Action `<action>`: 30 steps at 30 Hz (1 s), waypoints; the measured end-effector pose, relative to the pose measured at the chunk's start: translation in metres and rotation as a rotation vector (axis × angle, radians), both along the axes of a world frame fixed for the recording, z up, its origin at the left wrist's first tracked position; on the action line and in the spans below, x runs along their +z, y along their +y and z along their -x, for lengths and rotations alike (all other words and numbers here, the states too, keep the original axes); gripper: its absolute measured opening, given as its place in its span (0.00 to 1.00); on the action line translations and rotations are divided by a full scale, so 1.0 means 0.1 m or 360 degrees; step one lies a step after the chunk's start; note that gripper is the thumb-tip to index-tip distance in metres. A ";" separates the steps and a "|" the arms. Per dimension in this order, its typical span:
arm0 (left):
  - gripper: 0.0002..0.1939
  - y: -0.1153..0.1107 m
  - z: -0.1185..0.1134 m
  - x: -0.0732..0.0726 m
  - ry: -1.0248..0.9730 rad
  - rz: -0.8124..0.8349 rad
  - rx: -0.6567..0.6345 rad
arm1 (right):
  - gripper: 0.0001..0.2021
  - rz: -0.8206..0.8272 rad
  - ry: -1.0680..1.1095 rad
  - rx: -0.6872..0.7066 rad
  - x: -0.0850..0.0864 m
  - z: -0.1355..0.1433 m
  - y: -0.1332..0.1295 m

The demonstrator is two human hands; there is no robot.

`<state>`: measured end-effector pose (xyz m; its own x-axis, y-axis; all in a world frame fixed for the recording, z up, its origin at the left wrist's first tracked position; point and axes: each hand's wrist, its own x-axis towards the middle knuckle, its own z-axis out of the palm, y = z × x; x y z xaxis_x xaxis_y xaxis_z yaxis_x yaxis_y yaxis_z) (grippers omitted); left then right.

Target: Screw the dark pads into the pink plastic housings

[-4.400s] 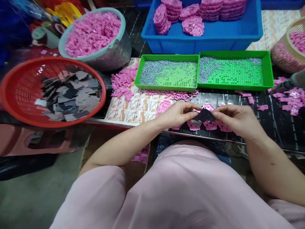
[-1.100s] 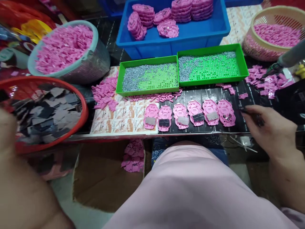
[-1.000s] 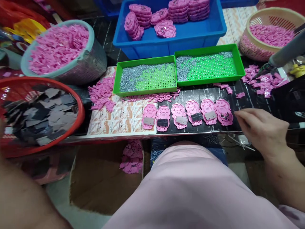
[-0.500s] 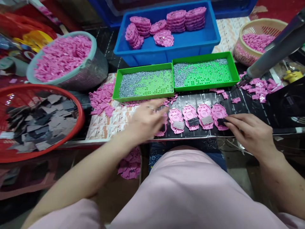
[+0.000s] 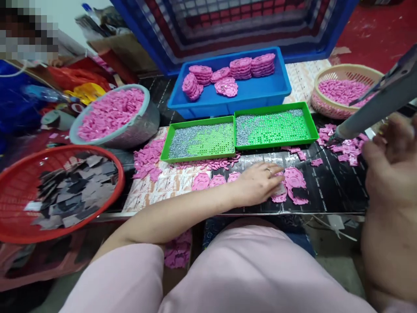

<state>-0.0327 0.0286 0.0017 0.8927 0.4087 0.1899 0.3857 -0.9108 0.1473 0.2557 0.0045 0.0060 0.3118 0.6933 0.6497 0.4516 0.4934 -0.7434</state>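
My left hand (image 5: 260,182) lies palm down over the row of pink plastic shells, fingers spread and touching a shell (image 5: 279,191) near the right end. The rightmost shell (image 5: 295,178) has a dark square piece (image 5: 299,194) on it. Parts of other shells (image 5: 201,181) show left of the hand; it covers some. My right hand (image 5: 392,148) is raised at the right edge beside a grey power screwdriver (image 5: 378,100). Its fingers are curled near the tool, partly cut off and blurred, so any grip is unclear.
Two green trays (image 5: 202,155) of screws lie behind the shells. A blue bin (image 5: 228,106) holds stacked pink shells. A red basket (image 5: 119,182) of dark pieces, a pale tub (image 5: 153,117) and a cream basket (image 5: 342,71) of pink parts stand around. A person's hand shows upper left.
My left hand moved right across the shells. My right hand left the rightmost shell and rose toward the screwdriver; the dark piece stays on that shell. The view has tilted up.
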 end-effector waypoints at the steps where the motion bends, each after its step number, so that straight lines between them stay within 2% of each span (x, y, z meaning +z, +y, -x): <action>1: 0.18 -0.06 -0.11 -0.02 0.0009 0.0011 -0.0002 | 0.38 -0.0002 0.0062 0.0159 0.07 -0.03 0.14; 2: 0.21 -0.12 -0.22 -0.02 0.0024 0.0025 0.0010 | 0.37 0.0011 0.0149 0.0339 0.14 -0.04 0.26; 3: 0.23 -0.17 -0.32 -0.02 0.0037 0.0039 0.0024 | 0.31 0.0087 0.0222 0.0462 0.20 -0.05 0.35; 4: 0.25 -0.22 -0.41 -0.02 0.0061 0.0049 0.0020 | 0.25 0.0153 0.0268 0.0477 0.25 -0.05 0.41; 6: 0.26 -0.27 -0.54 -0.01 0.0121 0.0045 -0.0015 | 0.20 0.0114 0.0246 0.0361 0.31 -0.02 0.46; 8: 0.24 -0.28 -0.62 -0.02 0.0180 0.0030 -0.0051 | 0.21 -0.0071 0.0206 0.0224 0.32 0.01 0.45; 10: 0.23 -0.27 -0.66 -0.06 0.0206 0.0027 -0.0050 | 0.26 -0.0159 0.0278 0.0274 0.31 0.06 0.42; 13: 0.22 -0.20 -0.69 -0.08 0.0219 0.0035 -0.0052 | 0.29 0.0065 0.0454 0.0524 0.33 0.16 0.40; 15: 0.23 -0.12 -0.68 -0.06 0.0233 0.0064 -0.0059 | 0.27 0.0197 0.0505 0.0579 0.35 0.23 0.40; 17: 0.28 0.00 -0.64 0.00 0.0220 0.0097 -0.0017 | 0.24 0.0151 0.0526 0.0512 0.36 0.28 0.39; 19: 0.31 0.15 -0.59 0.05 0.0206 0.0097 0.0135 | 0.23 0.0046 0.0509 0.0414 0.36 0.29 0.39; 22: 0.28 0.34 -0.54 0.08 0.0329 0.0091 0.0385 | 0.23 -0.0035 0.0394 0.0315 0.33 0.25 0.37; 25: 0.28 0.41 -0.58 0.05 0.0483 0.0124 0.0363 | 0.25 -0.0010 0.0302 0.0290 0.28 0.19 0.33; 30: 0.30 0.32 -0.76 0.02 0.0540 0.0145 0.0319 | 0.26 0.0036 0.0197 0.0244 0.26 0.15 0.23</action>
